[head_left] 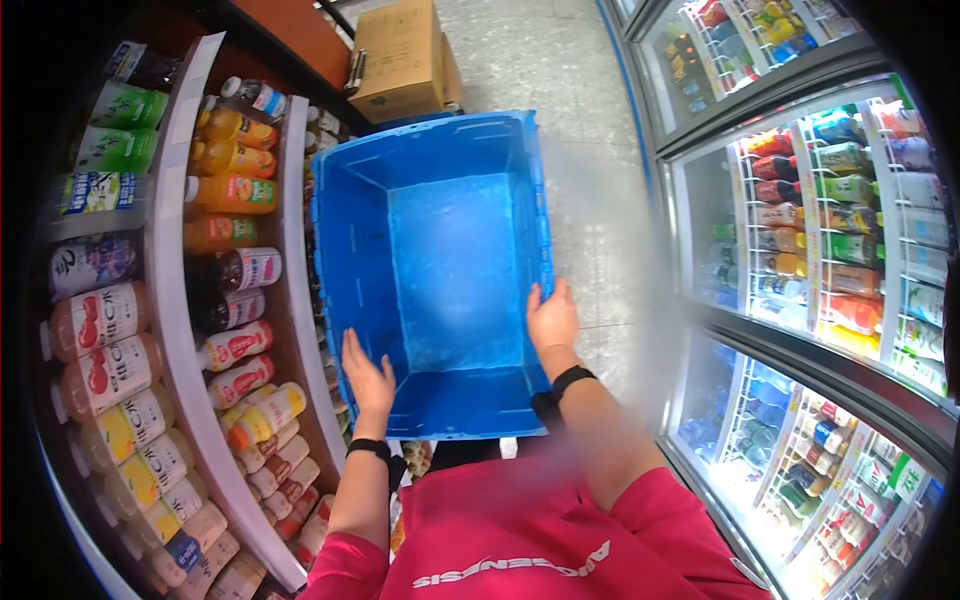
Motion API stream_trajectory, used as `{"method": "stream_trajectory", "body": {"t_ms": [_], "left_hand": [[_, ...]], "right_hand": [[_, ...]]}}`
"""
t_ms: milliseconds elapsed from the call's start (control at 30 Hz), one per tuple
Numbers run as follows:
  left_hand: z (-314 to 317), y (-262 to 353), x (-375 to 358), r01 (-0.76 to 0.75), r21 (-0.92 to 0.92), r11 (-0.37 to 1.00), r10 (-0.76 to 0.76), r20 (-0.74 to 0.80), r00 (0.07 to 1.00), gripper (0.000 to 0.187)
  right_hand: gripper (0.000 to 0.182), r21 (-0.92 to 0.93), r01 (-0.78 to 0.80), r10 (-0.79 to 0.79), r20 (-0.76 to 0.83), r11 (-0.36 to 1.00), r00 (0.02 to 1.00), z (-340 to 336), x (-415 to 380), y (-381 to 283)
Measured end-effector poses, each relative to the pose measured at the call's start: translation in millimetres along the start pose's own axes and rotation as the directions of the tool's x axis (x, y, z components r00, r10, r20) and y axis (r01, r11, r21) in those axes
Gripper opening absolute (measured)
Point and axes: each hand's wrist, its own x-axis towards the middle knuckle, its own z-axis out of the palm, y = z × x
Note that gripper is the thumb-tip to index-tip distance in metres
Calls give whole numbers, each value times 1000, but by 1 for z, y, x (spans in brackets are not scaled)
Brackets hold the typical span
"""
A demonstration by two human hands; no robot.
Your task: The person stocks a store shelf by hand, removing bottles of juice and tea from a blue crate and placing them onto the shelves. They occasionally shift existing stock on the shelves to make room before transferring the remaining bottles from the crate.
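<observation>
A blue plastic crate (460, 270) with nothing inside stands in front of my body, its open top facing me. At its left side, close to the near corner, my left hand (368, 378) lies with fingers stretched out and spread along the wall. My right hand (554, 318) grips the right rim, fingertips curled over the edge. A dark band sits on each wrist.
Shelves on the left hold rows of bottled drinks (235, 195). Glass-door fridges (800, 230) full of bottles line the right. A cardboard box (398, 60) stands beyond the crate, and grey tiled floor (600, 200) runs along its right.
</observation>
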Motion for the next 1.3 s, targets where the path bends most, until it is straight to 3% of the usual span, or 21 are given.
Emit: {"method": "stream_trajectory", "body": {"t_ms": [200,333,400,467,533,667,733,933,1133,1300], "left_hand": [[-23,14,0,26,169,985,6,-190,982,73],[-14,-14,4,183,44,982,-170,-203,964,73],[-8,-23,5,300,-7,954,-299,-85,950,74],[-7,-24,8,301,50,952,-296,-77,952,79],[-7,-22,11,393,126,911,-398,19,917,87],[-20,-25,13,418,155,895,-439,140,887,97],[-26,-32,13,393,82,916,-401,249,882,101],[-25,-45,10,361,1,933,-346,289,893,106],[-30,-39,17,443,65,894,-434,368,822,111],[-26,-41,16,435,50,899,-424,348,836,112]], "right_hand": [[34,-1,9,-9,18,1000,1000,-3,1,-2],[33,22,43,-43,14,999,999,-3,0,-2],[33,16,46,-46,10,999,999,-4,1,-3],[33,13,48,-48,9,999,999,-4,-1,-5],[32,26,45,-45,0,999,999,-4,-1,-5],[31,35,62,-61,-22,997,998,-2,-1,-5],[31,45,63,-62,-23,997,998,-2,-2,-6],[32,18,35,-36,32,999,999,-4,-3,-6],[31,37,54,-55,33,998,998,-5,-2,-7],[36,54,56,-57,25,997,998,-8,-4,-11]]}}
